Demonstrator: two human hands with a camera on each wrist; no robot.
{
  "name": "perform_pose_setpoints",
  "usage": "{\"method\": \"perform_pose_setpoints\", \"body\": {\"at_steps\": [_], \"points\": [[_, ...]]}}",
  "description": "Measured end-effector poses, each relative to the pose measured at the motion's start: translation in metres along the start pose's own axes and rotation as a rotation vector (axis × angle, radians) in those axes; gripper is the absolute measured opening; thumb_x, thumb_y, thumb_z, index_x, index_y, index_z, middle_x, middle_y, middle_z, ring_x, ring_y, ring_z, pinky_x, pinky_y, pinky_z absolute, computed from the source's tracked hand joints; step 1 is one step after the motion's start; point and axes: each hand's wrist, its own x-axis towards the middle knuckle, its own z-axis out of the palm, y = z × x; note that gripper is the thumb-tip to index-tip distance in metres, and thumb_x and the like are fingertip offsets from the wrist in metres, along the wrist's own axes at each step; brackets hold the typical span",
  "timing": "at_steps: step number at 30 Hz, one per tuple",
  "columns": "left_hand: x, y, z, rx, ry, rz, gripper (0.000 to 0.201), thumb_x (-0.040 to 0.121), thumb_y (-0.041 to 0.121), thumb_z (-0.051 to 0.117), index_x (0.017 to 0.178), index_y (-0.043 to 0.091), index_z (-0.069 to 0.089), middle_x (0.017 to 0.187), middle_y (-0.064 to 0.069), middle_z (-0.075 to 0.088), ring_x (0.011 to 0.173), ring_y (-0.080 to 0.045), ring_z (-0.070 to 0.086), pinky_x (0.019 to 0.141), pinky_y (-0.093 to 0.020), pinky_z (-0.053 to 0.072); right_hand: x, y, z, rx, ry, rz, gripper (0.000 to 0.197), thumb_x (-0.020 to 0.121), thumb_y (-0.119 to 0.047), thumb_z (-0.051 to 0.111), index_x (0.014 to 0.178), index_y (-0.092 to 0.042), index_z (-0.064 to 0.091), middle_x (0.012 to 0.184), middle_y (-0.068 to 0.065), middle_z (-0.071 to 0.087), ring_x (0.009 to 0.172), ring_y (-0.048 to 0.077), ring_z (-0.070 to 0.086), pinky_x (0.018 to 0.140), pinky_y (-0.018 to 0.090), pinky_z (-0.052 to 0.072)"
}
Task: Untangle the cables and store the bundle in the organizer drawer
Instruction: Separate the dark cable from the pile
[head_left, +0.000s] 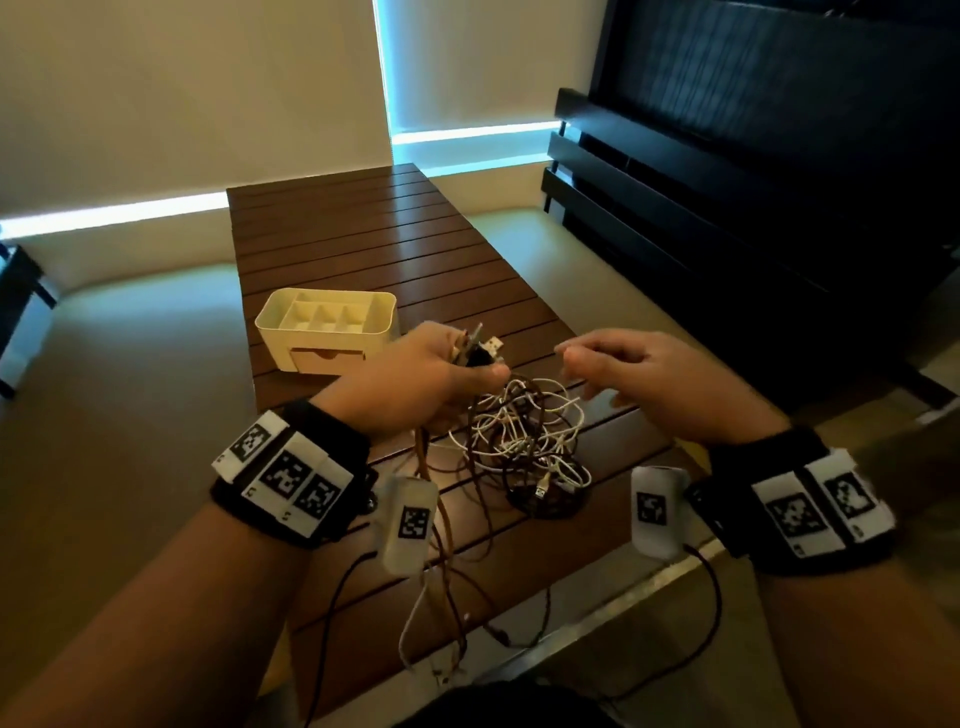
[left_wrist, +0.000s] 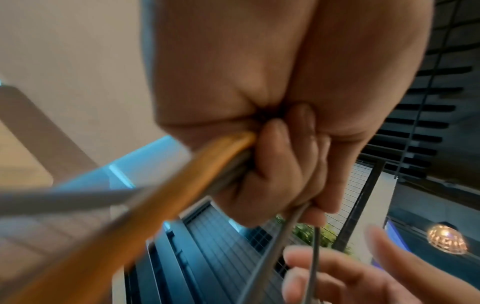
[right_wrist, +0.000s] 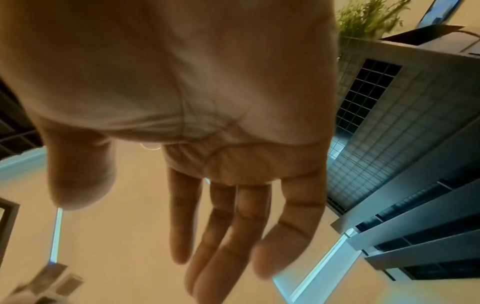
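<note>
A tangle of white and brown cables (head_left: 524, 441) lies on the slatted wooden table (head_left: 363, 244). My left hand (head_left: 441, 371) is raised above it and grips a bunch of cable ends, with plugs sticking out past the knuckles. In the left wrist view its curled fingers (left_wrist: 280, 164) clamp an orange-brown cable (left_wrist: 182, 181) and thin grey strands. My right hand (head_left: 623, 364) hovers just right of the bunch with relaxed fingers and holds nothing; its palm (right_wrist: 221, 123) shows bare. The cream organizer (head_left: 327, 332) stands behind my left hand, and its drawer (head_left: 324, 358) looks closed.
Loose cable lengths (head_left: 441, 571) hang over the table's near edge toward my lap. Dark slatted furniture (head_left: 753, 208) stands at the right. A pale floor surrounds the table. A dark object (head_left: 21, 312) sits at the far left.
</note>
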Motion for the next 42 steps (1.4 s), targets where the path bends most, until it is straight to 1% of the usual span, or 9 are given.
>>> {"method": "perform_pose_setpoints", "body": {"at_steps": [3, 7, 11, 13, 19, 24, 28, 34, 42], "points": [[-0.002, -0.003, 0.017, -0.090, -0.079, 0.020, 0.026, 0.100, 0.020, 0.055, 0.075, 0.013, 0.056, 0.055, 0.004, 0.037, 0.045, -0.011, 0.030, 0.044, -0.021, 0.028, -0.009, -0.008, 0.013, 0.001, -0.133, -0.041, 0.035, 0.082, -0.056, 0.058, 0.109, -0.036, 0.066, 0.091, -0.012, 0.071, 0.082, -0.003, 0.066, 0.064, 0.012, 0.049], [-0.001, -0.011, 0.022, -0.155, 0.066, 0.074, 0.026, 0.102, 0.023, 0.052, 0.093, 0.002, 0.064, 0.056, 0.007, 0.040, 0.047, -0.009, 0.034, 0.046, -0.023, 0.032, -0.009, 0.002, 0.040, 0.106, -0.122, 0.007, 0.005, 0.090, -0.022, 0.069, 0.094, -0.021, 0.072, 0.083, -0.003, 0.076, 0.071, 0.008, 0.070, 0.067, 0.021, 0.055], [-0.003, -0.018, 0.013, -0.246, 0.272, 0.113, 0.031, 0.103, 0.024, 0.050, 0.108, -0.003, 0.063, 0.059, 0.005, 0.035, 0.049, -0.009, 0.032, 0.047, -0.023, 0.032, -0.009, 0.024, 0.055, 0.072, -0.431, 0.233, 0.010, 0.093, -0.024, 0.065, 0.097, -0.018, 0.071, 0.091, 0.002, 0.077, 0.077, 0.015, 0.073, 0.075, 0.033, 0.057], [-0.004, -0.019, 0.010, -0.304, 0.308, 0.143, 0.029, 0.103, 0.023, 0.049, 0.108, -0.002, 0.063, 0.060, 0.003, 0.031, 0.051, -0.011, 0.030, 0.048, -0.023, 0.028, -0.006, 0.039, 0.054, -0.033, -0.503, 0.290, 0.015, 0.093, -0.030, 0.065, 0.103, -0.021, 0.072, 0.098, -0.002, 0.076, 0.083, 0.011, 0.072, 0.076, 0.028, 0.056], [0.000, -0.026, 0.008, -0.331, 0.359, 0.169, 0.031, 0.104, 0.029, 0.047, 0.105, 0.004, 0.064, 0.059, 0.002, 0.043, 0.050, -0.011, 0.038, 0.050, -0.025, 0.034, 0.023, 0.102, 0.052, -0.032, -0.009, 0.381, 0.011, 0.096, -0.025, 0.064, 0.094, -0.019, 0.072, 0.091, 0.001, 0.073, 0.083, 0.015, 0.067, 0.079, 0.034, 0.056], [0.004, -0.026, 0.012, -0.303, 0.333, 0.111, 0.031, 0.103, 0.034, 0.045, 0.095, 0.009, 0.062, 0.060, 0.000, 0.059, 0.051, -0.013, 0.054, 0.052, -0.024, 0.047, 0.038, 0.145, 0.091, 0.068, 0.149, 0.473, 0.006, 0.092, -0.011, 0.067, 0.086, -0.014, 0.068, 0.089, 0.000, 0.069, 0.083, 0.015, 0.062, 0.068, 0.027, 0.049], [0.008, -0.035, 0.017, -0.275, 0.305, 0.069, 0.030, 0.105, 0.031, 0.044, 0.096, 0.007, 0.060, 0.065, -0.004, 0.063, 0.058, -0.017, 0.063, 0.060, -0.029, 0.054, 0.048, 0.179, 0.107, 0.001, 0.269, 0.554, 0.007, 0.090, -0.014, 0.067, 0.086, -0.019, 0.068, 0.096, 0.005, 0.071, 0.088, 0.018, 0.064, 0.082, 0.034, 0.053], [0.014, -0.046, 0.023, -0.204, 0.336, 0.076, 0.027, 0.105, 0.028, 0.045, 0.094, 0.008, 0.058, 0.055, 0.002, 0.044, 0.048, -0.014, 0.052, 0.055, -0.030, 0.049, 0.061, 0.205, 0.118, -0.188, 0.185, 0.612, 0.026, 0.093, -0.024, 0.067, 0.115, -0.011, 0.068, 0.115, 0.010, 0.068, 0.107, 0.027, 0.062, 0.088, 0.032, 0.048], [0.023, -0.049, 0.023, -0.173, 0.339, 0.106, 0.026, 0.105, 0.027, 0.046, 0.093, 0.007, 0.057, 0.052, 0.006, 0.043, 0.047, -0.017, 0.045, 0.055, -0.033, 0.044, 0.062, 0.210, 0.121, -0.199, 0.147, 0.626, 0.006, 0.089, -0.026, 0.068, 0.088, -0.021, 0.068, 0.095, 0.005, 0.061, 0.087, 0.021, 0.062, 0.085, 0.036, 0.055]]}}
